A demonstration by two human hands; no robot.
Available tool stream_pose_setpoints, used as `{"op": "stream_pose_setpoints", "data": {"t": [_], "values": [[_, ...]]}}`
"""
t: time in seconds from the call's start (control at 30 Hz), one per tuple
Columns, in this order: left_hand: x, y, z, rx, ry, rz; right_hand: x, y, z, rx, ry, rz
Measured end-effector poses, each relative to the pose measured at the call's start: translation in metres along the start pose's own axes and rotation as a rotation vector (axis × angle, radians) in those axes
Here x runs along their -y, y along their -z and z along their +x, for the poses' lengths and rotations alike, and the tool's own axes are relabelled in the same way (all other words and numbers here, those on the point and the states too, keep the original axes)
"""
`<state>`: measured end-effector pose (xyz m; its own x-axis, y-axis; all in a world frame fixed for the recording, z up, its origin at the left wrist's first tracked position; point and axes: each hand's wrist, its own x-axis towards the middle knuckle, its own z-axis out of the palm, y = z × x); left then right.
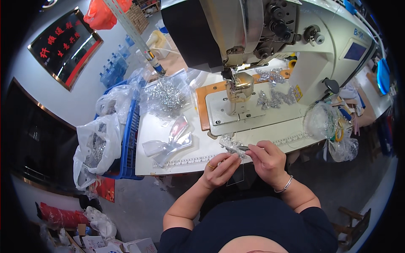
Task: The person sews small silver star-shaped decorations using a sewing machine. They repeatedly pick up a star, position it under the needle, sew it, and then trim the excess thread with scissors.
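Observation:
My left hand, a ring on one finger, pinches a glittering silver beaded piece at the table's front edge. Closed around a slim grey metal tool, my right hand brings its tip against the piece; whether it is tweezers or snips I cannot tell. The fingers cover part of the piece. A thin pale thread hangs below my hands. Just beyond stands the sewing machine, its presser foot and needle area above a metal plate.
Several silver beaded pieces lie under the machine arm. Left of it are a clear bag of silver pieces and shiny plastic pieces. A blue crate with white bags borders the table. Clear bags and yellow-handled scissors sit right.

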<state>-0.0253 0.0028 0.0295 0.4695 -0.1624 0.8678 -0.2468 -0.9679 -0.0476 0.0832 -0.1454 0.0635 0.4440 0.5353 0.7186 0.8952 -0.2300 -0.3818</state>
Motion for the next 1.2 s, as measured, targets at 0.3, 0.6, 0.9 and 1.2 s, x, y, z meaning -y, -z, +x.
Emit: {"op": "stream_pose_setpoints", "data": {"t": [0.3, 0.6, 0.9, 1.2], "values": [[0.003, 0.004, -0.002, 0.039, -0.067, -0.012, 0.002, 0.004, 0.003, 0.051, 0.006, -0.013], [0.004, 0.005, 0.000, 0.042, -0.080, -0.022, 0.000, 0.008, 0.002, 0.083, -0.024, -0.010], [0.006, 0.004, -0.002, 0.050, -0.099, -0.064, -0.003, 0.006, 0.004, 0.108, -0.032, 0.054], [0.009, 0.008, 0.001, -0.087, 0.420, -0.271, -0.043, 0.004, -0.002, -0.034, -0.295, 0.117]]}}
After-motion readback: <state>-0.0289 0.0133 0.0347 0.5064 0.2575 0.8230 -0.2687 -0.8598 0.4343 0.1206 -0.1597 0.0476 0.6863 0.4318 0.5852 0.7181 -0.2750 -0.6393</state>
